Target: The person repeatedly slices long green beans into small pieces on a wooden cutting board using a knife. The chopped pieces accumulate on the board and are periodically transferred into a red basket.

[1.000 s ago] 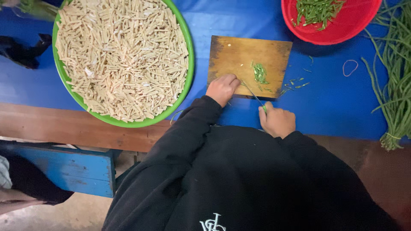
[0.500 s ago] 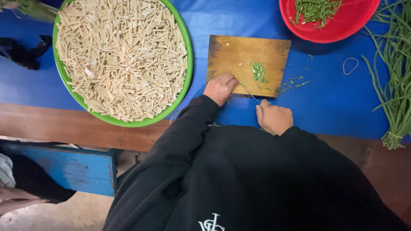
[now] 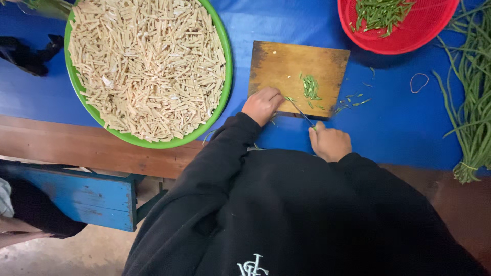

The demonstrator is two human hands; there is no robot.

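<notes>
Knife first: seen from the head view, its thin blade runs on a slant, tip up and left near the left hand, handle end down and right in the right hand. The right hand is curled shut round the handle, just below the near edge of the wooden cutting board. The left hand is loosely fisted at the board's lower left corner, fingertips pinched down beside the blade's tip; what they press on is too small to tell. A small heap of cut green pieces lies on the board just above the blade, its pieces lying mostly up and down. The board sits on blue cloth, with a green basin of pale sticks to the left, a red basket up right, and long green beans along the right edge.

Against half a second ago, the left hand sits a little higher at the board's corner, and the right hand has hardly shifted; the heap of cut pieces looks unchanged.
</notes>
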